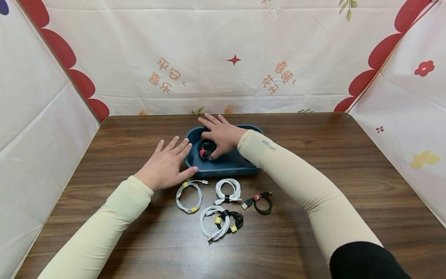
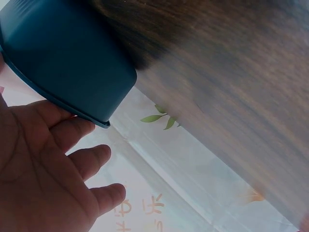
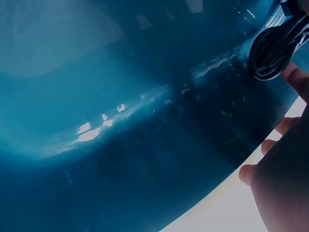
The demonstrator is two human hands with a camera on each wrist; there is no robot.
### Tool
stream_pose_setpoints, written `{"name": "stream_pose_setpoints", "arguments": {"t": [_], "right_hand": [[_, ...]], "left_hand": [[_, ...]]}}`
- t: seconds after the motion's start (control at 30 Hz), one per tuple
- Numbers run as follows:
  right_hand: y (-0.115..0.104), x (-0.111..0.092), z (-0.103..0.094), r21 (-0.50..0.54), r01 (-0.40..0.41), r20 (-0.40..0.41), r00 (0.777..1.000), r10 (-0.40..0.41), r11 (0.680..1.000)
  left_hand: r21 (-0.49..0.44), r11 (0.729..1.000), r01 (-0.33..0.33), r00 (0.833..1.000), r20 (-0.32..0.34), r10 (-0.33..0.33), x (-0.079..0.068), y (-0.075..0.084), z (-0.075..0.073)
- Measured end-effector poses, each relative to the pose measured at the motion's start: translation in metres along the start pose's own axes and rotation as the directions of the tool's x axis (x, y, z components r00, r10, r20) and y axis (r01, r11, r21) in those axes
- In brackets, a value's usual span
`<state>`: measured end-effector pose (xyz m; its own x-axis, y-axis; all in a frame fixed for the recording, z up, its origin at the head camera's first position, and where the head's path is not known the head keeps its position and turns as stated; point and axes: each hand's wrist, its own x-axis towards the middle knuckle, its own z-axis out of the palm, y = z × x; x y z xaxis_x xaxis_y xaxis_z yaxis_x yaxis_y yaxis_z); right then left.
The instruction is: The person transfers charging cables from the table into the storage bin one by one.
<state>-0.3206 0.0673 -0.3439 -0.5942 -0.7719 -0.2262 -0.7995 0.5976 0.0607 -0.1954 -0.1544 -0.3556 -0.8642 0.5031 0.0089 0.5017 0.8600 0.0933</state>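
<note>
A coiled black, red-tied cable [image 1: 208,145] is inside a rounded blue plastic tray [image 1: 230,164], pinched by the right hand [image 1: 223,135]; the left hand [image 1: 166,164], fingers apart, touches the tray's rim. Coiled white and black cables [image 1: 237,190] lie on the brown wood-grain table [image 1: 156,248].

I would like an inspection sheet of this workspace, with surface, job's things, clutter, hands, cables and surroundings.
Surface: brown wood-grain table.
Job's things: blue tray; inside it, black coil with red strap.
Clutter: nothing seen.
Hands: left hand touches the tray's rim; right hand is over the tray, at that coil; whether it grips is not clear.
Cables: on the tray's near side, white coil with yellow ties, white coil with black tie, black coil with red tie, and lower white coil overlapping black coil with yellow ties.
Surroundings: white printed cloth behind and at both sides of the table.
</note>
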Motion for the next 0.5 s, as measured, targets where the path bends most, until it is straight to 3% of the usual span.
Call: {"name": "stream_pose_setpoints", "arguments": {"t": [0.5], "right_hand": [[-0.0011, 0.0064, 0.0047, 0.013, -0.008, 0.009, 1.0, 0.008, 1.0]], "left_hand": [[-0.01, 1.0, 0.002, 1.0, 0.008, -0.002, -0.0001, 0.0001, -0.0004]]}}
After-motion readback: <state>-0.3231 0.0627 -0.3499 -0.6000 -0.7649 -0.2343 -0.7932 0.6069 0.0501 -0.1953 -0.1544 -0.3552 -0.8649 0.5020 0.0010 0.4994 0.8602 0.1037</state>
